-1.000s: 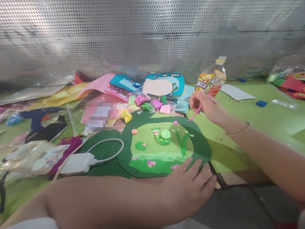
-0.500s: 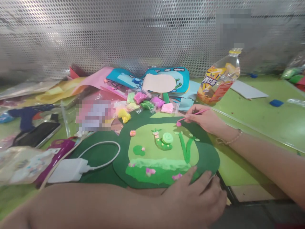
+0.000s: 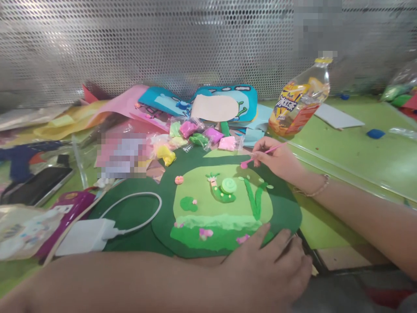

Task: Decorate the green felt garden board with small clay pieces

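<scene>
Between the thumb and fingers of my right hand (image 3: 269,156) is a slim pink clay tool (image 3: 273,149). Its tip rests on a small pink clay ball (image 3: 244,165) at the upper edge of a green paper picture (image 3: 286,213). My left hand (image 3: 270,265) lies over the picture's lower right edge, fingers spread. The picture carries a green clay snail (image 3: 229,186), a V-shaped stem (image 3: 256,202) with small pale leaves, a lily pad (image 3: 188,204), an orange clay flower (image 3: 179,180) and a strip of green clay grass with pink bits.
Several bags of coloured clay (image 3: 198,139) lie behind the picture. A tilted drink bottle (image 3: 293,104) stands at back right. Leftward are a white charger (image 3: 86,237) with cable, a purple glue gun (image 3: 67,213) and a phone (image 3: 41,187). A perforated metal panel (image 3: 156,43) rises behind.
The view has shifted slightly. My right hand stays at the pink ball with the tool, its handle turned a little. My left hand keeps its place on the picture's edge.
</scene>
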The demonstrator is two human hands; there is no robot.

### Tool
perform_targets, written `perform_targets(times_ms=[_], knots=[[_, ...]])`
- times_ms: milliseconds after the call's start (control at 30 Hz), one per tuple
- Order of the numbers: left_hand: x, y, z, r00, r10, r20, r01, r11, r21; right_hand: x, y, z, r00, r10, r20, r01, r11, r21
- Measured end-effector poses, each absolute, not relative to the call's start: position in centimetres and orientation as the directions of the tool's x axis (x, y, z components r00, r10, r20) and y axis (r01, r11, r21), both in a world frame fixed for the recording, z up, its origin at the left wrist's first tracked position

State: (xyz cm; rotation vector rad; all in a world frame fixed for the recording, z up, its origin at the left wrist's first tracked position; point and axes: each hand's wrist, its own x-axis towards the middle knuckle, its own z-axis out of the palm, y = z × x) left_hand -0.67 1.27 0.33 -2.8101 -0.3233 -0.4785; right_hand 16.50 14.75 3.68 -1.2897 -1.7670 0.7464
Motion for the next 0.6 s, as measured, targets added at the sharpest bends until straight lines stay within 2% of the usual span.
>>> perform_targets(times_ms=[267, 600], knots=[[-0.67, 0.96, 0.14, 0.915, 0.183, 0.360, 0.270, -0.941, -0.206, 16.67, 14.73, 3.62, -0.169, 0.940, 0.297, 0.518, 0.341, -0.784], [-0.82, 1.01, 0.89, 0.926, 0.196, 0.323, 0.271, -0.941, -0.205, 16.61, 14.96, 3.39, -0.169, 0.943, 0.285, 0.487, 0.332, -0.808]])
